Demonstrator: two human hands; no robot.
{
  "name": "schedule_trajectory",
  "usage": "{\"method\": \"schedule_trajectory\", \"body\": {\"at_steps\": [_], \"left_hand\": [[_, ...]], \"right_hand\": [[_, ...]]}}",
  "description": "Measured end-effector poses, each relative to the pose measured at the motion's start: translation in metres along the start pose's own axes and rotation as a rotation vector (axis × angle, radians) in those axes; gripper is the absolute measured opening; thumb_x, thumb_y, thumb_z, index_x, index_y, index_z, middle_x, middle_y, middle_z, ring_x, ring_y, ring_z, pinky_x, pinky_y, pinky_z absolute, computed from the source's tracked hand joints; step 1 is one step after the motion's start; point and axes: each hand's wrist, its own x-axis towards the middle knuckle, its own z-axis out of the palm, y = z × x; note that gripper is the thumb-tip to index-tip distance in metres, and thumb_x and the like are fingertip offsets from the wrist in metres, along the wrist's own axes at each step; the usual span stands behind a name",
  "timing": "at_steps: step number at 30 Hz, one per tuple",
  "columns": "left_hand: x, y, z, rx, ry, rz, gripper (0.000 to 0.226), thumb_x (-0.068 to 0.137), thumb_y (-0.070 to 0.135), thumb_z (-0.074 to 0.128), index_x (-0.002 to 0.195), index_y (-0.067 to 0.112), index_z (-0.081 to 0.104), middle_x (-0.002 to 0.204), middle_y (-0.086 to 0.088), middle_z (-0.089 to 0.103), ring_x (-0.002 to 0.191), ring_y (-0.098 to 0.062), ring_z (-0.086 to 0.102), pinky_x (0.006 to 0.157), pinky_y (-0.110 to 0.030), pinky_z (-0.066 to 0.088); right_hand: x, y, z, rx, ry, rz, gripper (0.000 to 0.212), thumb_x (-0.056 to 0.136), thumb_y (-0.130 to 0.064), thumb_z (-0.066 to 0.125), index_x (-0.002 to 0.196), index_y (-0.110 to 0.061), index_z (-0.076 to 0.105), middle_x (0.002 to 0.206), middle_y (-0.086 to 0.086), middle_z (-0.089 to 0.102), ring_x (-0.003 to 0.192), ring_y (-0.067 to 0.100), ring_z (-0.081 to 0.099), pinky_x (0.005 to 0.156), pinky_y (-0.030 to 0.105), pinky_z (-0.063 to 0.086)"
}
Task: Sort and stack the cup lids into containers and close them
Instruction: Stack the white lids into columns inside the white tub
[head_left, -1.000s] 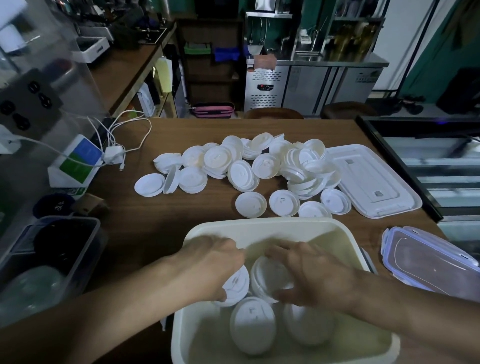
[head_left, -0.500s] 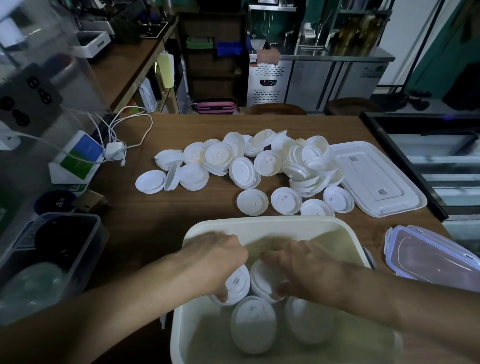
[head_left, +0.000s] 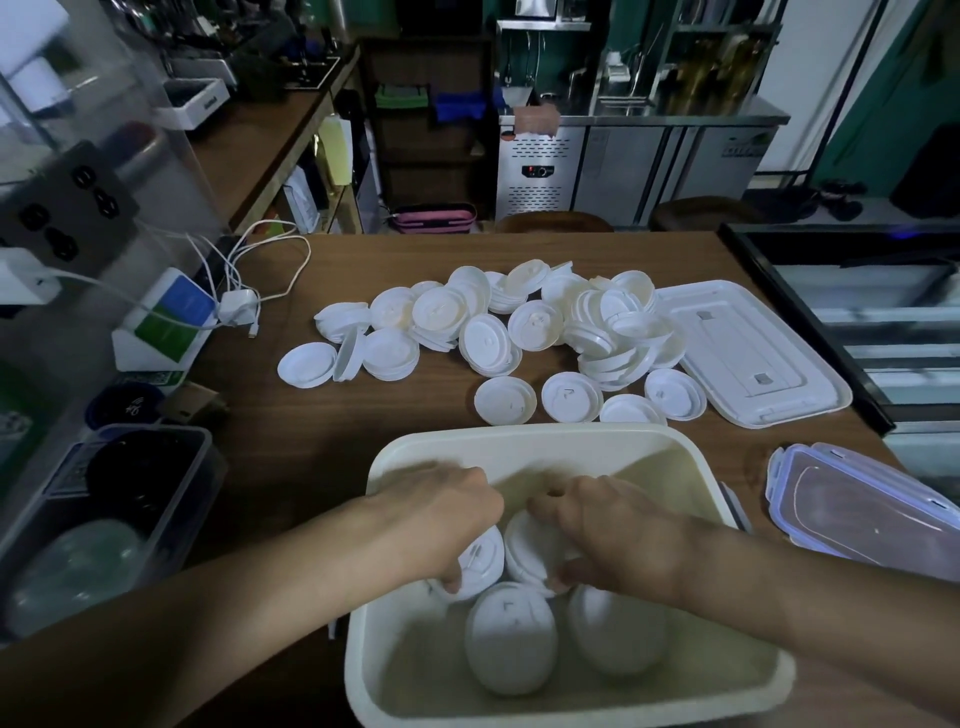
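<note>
1. One white tub (head_left: 519, 436). It has not moved.
2. Two box tops lie right of the tub: a white top (head_left: 753, 353) and a clear top (head_left: 857, 514). Closing comes later, I think.
3. Both hands stay inside the tub. The left hand (head_left: 441, 514) curls its fingers round the back left stack (head_left: 485, 561). The right hand (head_left: 613, 530) curls round the back right stack (head_left: 530, 545).
4. Four stacks stand in the tub, counting two front stacks (head_left: 509, 636).
5. Behind the tub lie four single lids (head_left: 504, 400) and a pile (head_left: 519, 327), too many to count. Lots left to sort.
</note>
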Motion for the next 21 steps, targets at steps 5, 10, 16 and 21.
{"method": "schedule_trajectory", "body": {"at_steps": [5,10,16,21], "left_hand": [[-0.011,-0.002,-0.007,0.036,0.047,0.003,0.04,0.085,0.031,0.085,0.111,0.011,0.062,0.098,-0.005,0.049,0.095,-0.03,0.062,0.065,-0.037,0.042],[-0.023,-0.009,-0.022,-0.004,0.128,0.049,0.044,0.086,0.038,0.083,0.106,0.014,0.051,0.091,0.005,0.042,0.096,-0.024,0.056,0.078,-0.043,0.054],[-0.021,-0.022,-0.055,-0.205,0.322,0.186,0.058,0.084,0.052,0.083,0.133,0.029,0.061,0.111,0.014,0.057,0.086,-0.002,0.053,0.074,-0.018,0.046],[-0.003,-0.042,-0.085,-0.373,0.468,0.228,0.035,0.085,0.045,0.084,0.112,0.026,0.073,0.094,0.013,0.069,0.082,0.001,0.065,0.07,-0.016,0.053]], "right_hand": [[-0.014,0.006,-0.004,0.047,0.063,0.022,0.071,0.089,-0.057,0.069,0.144,-0.019,0.046,0.139,0.004,0.053,0.121,0.026,0.057,0.086,0.031,0.044],[-0.041,0.019,-0.034,0.316,0.274,-0.041,0.06,0.086,-0.057,0.075,0.138,-0.033,0.056,0.123,-0.014,0.063,0.11,0.004,0.061,0.091,0.021,0.05],[-0.042,0.049,-0.059,0.571,0.549,-0.081,0.041,0.081,-0.039,0.087,0.117,-0.032,0.07,0.101,-0.018,0.069,0.097,0.0,0.064,0.075,0.02,0.054],[-0.019,0.083,-0.074,0.592,0.602,-0.04,0.034,0.08,-0.034,0.088,0.101,-0.049,0.066,0.096,-0.018,0.068,0.095,0.001,0.063,0.072,0.022,0.054]]}}
